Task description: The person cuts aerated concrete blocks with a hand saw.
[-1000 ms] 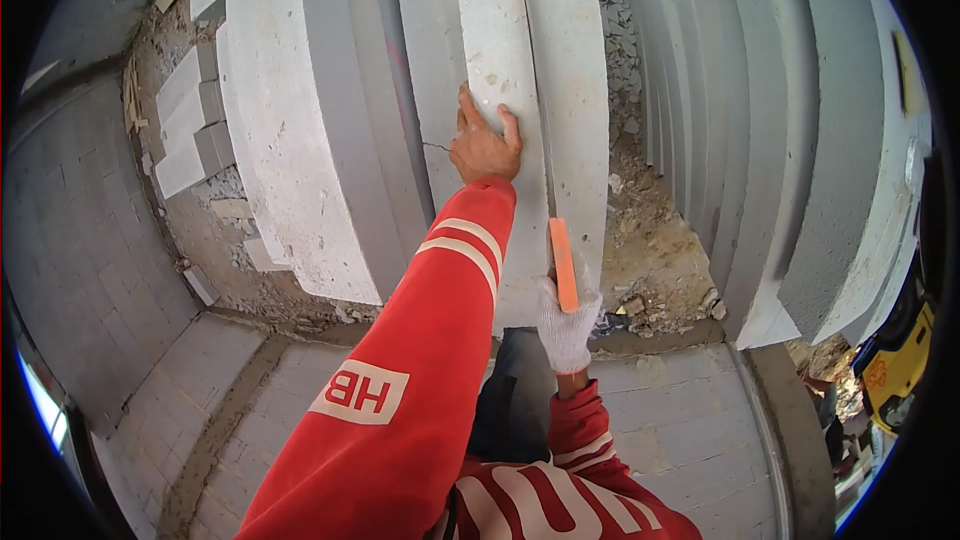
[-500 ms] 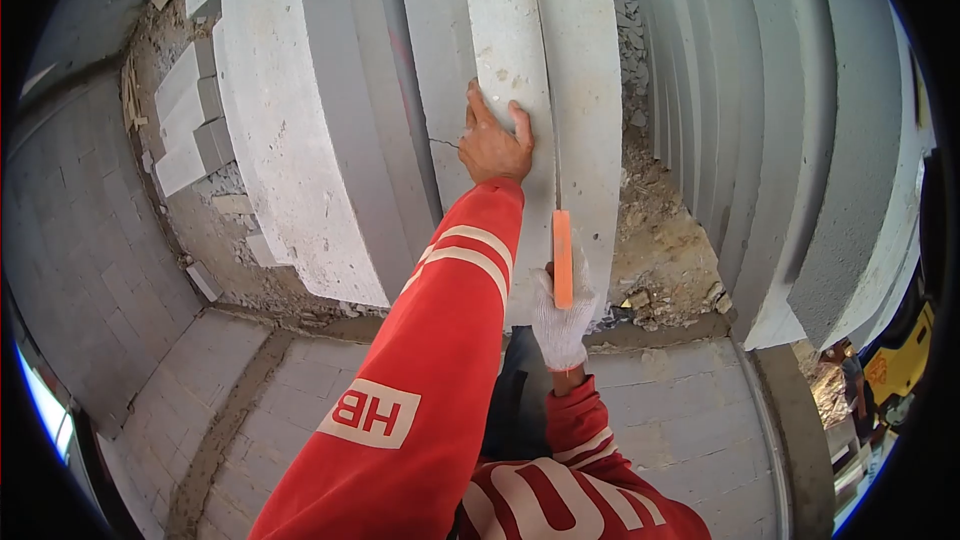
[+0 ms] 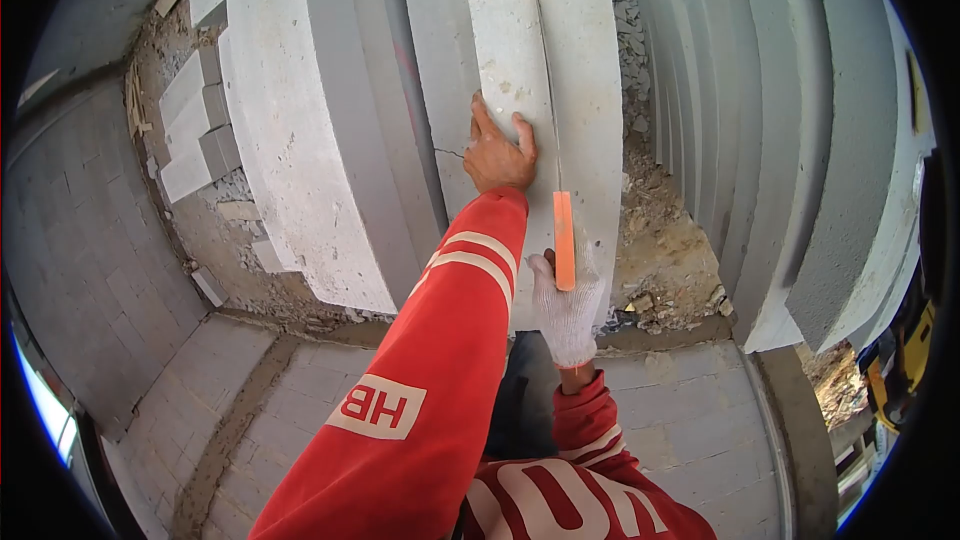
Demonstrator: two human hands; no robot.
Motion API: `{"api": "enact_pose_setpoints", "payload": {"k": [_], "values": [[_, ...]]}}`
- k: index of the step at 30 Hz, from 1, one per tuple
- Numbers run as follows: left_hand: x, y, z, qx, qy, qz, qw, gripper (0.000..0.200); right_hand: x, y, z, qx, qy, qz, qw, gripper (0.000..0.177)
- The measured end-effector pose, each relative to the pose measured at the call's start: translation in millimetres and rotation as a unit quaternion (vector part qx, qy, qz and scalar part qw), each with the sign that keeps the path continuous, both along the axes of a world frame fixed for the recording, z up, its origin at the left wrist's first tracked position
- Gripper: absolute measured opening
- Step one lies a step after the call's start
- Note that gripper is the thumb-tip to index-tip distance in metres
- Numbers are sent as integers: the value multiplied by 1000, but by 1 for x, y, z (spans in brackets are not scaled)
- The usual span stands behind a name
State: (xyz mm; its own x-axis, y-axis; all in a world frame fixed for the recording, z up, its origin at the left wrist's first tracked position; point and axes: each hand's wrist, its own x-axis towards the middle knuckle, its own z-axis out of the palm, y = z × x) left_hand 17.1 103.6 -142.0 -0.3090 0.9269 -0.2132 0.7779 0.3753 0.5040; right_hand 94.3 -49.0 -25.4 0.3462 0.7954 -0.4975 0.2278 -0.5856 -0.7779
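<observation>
My bare left hand (image 3: pixel 500 147) lies with its fingers apart on a pale grey block (image 3: pixel 508 50), near the block's left edge. In my right hand (image 3: pixel 570 310), which wears a white knitted glove, is the orange handle of a saw (image 3: pixel 564 242). The thin saw blade points away from me and runs along the block's right side, beside another pale block (image 3: pixel 585 90). A further block (image 3: pixel 440 30) with a crack lies at the left, partly under my left hand.
Large grey blocks stand in rows at the left (image 3: pixel 290 130) and at the right (image 3: pixel 770 120). Smaller block pieces (image 3: pixel 195 125) lie on rubble at the far left. Broken stone and dirt (image 3: pixel 660 250) fill the gap at the right. A block wall (image 3: pixel 680 410) runs along the near side.
The saw handle has moved slightly away from me along the block. My left hand stays on the block, and the whole view has shifted slightly.
</observation>
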Motion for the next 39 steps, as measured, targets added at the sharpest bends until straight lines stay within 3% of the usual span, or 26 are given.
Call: {"api": "enact_pose_setpoints", "payload": {"k": [2,6,9,10,12,14,15,18,20,22,25,26,28,31,33,36,39], "values": [[4,-7,8,-40,2,7,999,61,15,-35,16,6,-17,14,1000,27],[-1,-9,-4,15,-5,-7,1000,62,19,-84,43,18,-75,32,997,44],[0,-9,-4,14,-9,-10,1000,61,22,-44,33,23,-89,72,993,55],[0,-11,-4,13,-7,-8,1000,61,18,-15,23,-33,-50,33,998,46],[-1,-9,-4,-18,-15,2,1000,64,16,59,28,27,-56,48,997,40],[-1,2,-4,-25,-9,9,1000,64,7,87,40,-13,-19,51,998,37],[1,-7,2,-51,-7,12,999,64,8,81,52,-71,13,50,996,35],[2,4,-2,-34,-27,15,999,64,12,11,55,13,-22,40,999,37],[0,-15,0,-37,-21,26,999,65,20,-18,73,11,-52,42,998,41],[-1,-7,-1,-43,-35,11,998,67,26,-13,73,-57,-25,58,996,50],[0,-7,0,-44,-17,12,999,68,24,35,18,-8,-76,133,988,60],[0,-11,0,-46,-15,10,999,68,19,41,19,-10,-74,132,988,60],[-2,-8,-3,-37,-26,9,999,68,6,56,22,4,-7,13,1000,25],[-2,-6,3,-63,-40,9,997,69,28,-3,34,-14,-36,62,997,29],[-1,4,-2,-52,-29,-2,998,68,33,-53,59,-48,-6,22,999,34],[-2,-6,-1,-47,-4,-2,999,67,34,-49,70,-83,-15,28,996,38],[0,-7,0,-40,-32,1,999,66,23,-8,32,-35,-25,37,998,34]]}}
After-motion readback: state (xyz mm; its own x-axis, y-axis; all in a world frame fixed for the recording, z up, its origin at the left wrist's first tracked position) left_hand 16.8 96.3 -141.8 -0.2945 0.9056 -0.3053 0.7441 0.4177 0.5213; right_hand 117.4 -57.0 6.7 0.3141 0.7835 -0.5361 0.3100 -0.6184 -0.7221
